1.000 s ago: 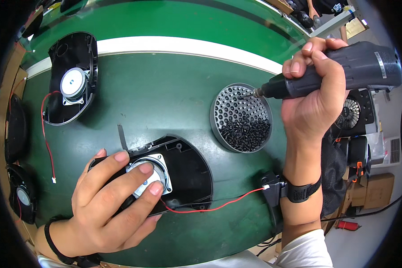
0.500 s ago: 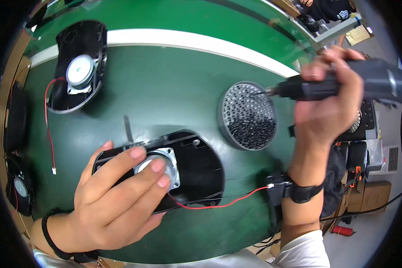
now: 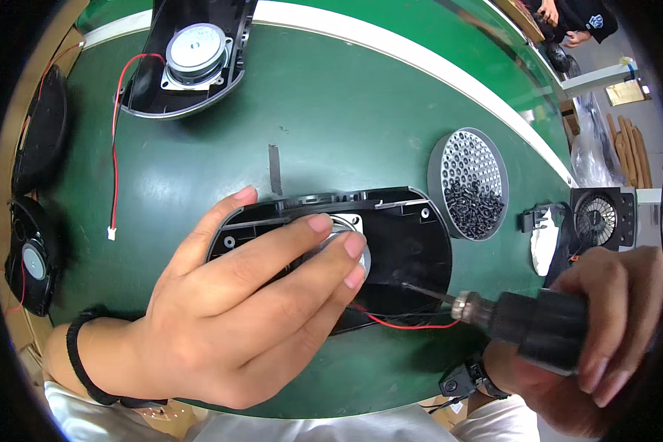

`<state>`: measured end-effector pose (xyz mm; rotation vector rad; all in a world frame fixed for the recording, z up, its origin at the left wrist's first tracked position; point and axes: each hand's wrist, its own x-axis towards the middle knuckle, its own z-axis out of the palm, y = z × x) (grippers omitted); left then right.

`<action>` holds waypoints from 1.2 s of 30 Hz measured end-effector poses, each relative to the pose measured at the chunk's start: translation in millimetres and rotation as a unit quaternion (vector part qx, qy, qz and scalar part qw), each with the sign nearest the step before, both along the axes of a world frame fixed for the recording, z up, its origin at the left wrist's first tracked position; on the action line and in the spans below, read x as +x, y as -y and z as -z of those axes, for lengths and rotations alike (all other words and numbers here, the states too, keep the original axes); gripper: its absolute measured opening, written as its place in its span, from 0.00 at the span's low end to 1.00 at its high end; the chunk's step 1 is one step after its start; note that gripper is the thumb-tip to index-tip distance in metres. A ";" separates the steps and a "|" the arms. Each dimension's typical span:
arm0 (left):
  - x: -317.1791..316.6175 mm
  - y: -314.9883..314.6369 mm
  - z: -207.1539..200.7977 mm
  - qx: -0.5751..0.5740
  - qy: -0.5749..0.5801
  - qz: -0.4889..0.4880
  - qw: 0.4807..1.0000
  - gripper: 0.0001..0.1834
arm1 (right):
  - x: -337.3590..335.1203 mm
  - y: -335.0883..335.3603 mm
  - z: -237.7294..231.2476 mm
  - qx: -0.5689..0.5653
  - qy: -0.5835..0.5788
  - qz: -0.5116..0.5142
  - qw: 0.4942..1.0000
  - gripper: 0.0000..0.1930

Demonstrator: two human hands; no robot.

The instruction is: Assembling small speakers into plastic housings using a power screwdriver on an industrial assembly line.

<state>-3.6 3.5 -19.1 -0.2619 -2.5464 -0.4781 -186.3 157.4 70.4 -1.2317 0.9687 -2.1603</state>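
Observation:
My left hand [image 3: 250, 317] is closed over a round speaker [image 3: 365, 259] in a black plastic housing [image 3: 412, 250]. Its fingers press on the metal speaker, while the thumb lies at the housing's far edge. A red and black wire [image 3: 412, 325] runs from under these fingers toward the right. At the lower right, my right hand [image 3: 611, 324] grips a dark electric screwdriver [image 3: 527, 324]. Its thin bit points left over the housing's right part; whether a screw sits on the tip is too small to tell.
Beyond the housing stands a round dish [image 3: 468, 184] with holes and many black screws. Another housing with a speaker [image 3: 195, 51] lies at the far left, its wire trailing nearer. More black housings [image 3: 40, 140] line the left edge. A small fan [image 3: 595, 221] stands right.
My right hand has brought the screwdriver from the screw dish down and nearer, its bit now over the housing. My left hand stays on the speaker. The view has shifted.

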 end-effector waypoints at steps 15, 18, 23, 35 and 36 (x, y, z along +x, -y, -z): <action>3.7 -6.0 -1.2 0.014 0.026 -0.027 0.999 0.23 | 21.6 27.8 23.8 0.071 -0.023 0.029 0.997 0.13; 1.6 -5.5 -3.2 0.014 0.020 -0.024 0.999 0.22 | 28.5 17.5 21.3 0.083 -0.032 0.043 0.995 0.13; 1.4 -5.5 -0.4 0.005 0.012 -0.029 0.999 0.21 | 32.2 9.8 25.1 0.096 -0.044 0.057 0.993 0.14; -5.2 -13.7 -8.3 0.003 -0.024 -0.009 1.000 0.20 | 50.5 -10.4 4.2 0.141 -0.097 0.132 0.976 0.17; -2.0 -12.3 -3.0 -0.001 -0.004 -0.023 1.000 0.21 | 49.7 -15.6 13.3 0.137 -0.083 0.118 0.980 0.17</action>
